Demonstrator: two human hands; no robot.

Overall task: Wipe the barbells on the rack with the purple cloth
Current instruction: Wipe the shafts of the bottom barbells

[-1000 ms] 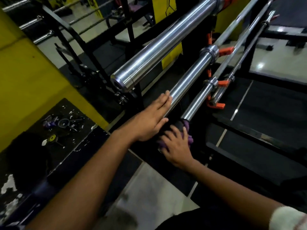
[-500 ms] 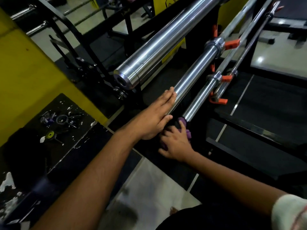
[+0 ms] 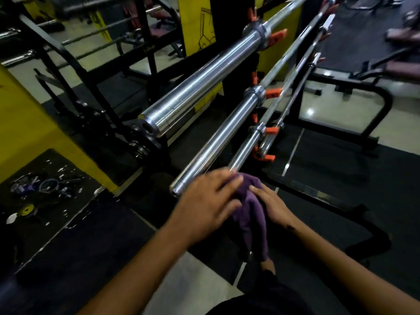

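Several chrome barbells lie on a black rack with orange hooks. The thick top barbell ends at left centre. Below it runs the second barbell, and a thinner third barbell beside it. The purple cloth drapes over the near end of the third barbell and hangs down. My left hand lies over the second barbell's near end, its fingers reaching onto the cloth. My right hand holds the cloth from the right, fingers on top of it.
A yellow pillar stands at left, with a black ledge holding small metal parts and paint flecks. More black gym frames stand at the right and back. The floor is black mats and pale tiles.
The view pulled back and up. My hands came off the barbell ends toward me; the cloth, earlier bunched under my right hand, now hangs long between both hands.
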